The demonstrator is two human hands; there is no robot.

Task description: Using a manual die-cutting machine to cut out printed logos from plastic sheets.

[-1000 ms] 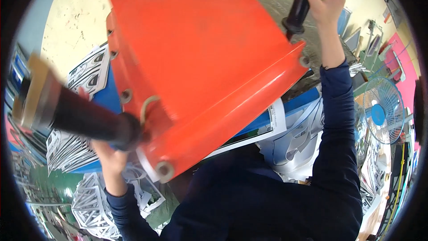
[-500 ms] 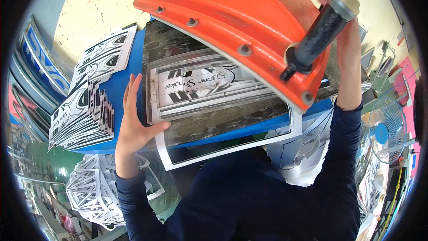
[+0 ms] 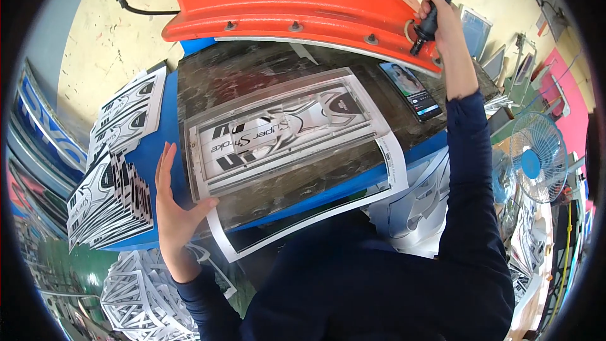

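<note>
My left hand [image 3: 178, 218] is open, fingers stretched out, beside the near left corner of a clear rectangular plate [image 3: 366, 91]. Its thumb points at that corner; whether it touches is unclear. Under the plate lies a white printed sheet [image 3: 396, 173] with black and grey graphics. One cut-out edge of the sheet hangs over the front of the dark cutting board [image 3: 240, 63]. My right hand [image 3: 447, 25] is closed around the black handle [image 3: 429, 24] of a big orange press arm [image 3: 271, 6], which stands at the back, clear of the plate.
A phone [image 3: 413, 91] with a lit screen lies on the board's right. Fanned stacks of printed sheets [image 3: 110, 183] rest on the blue surface at left. Below are heaps of white paper scraps [image 3: 145, 290]. A blue fan [image 3: 536, 159] stands at right.
The orange arm has swung back and away, uncovering the plate's right side and the phone. My right hand has moved with its handle. My left hand stays near the plate's corner.
</note>
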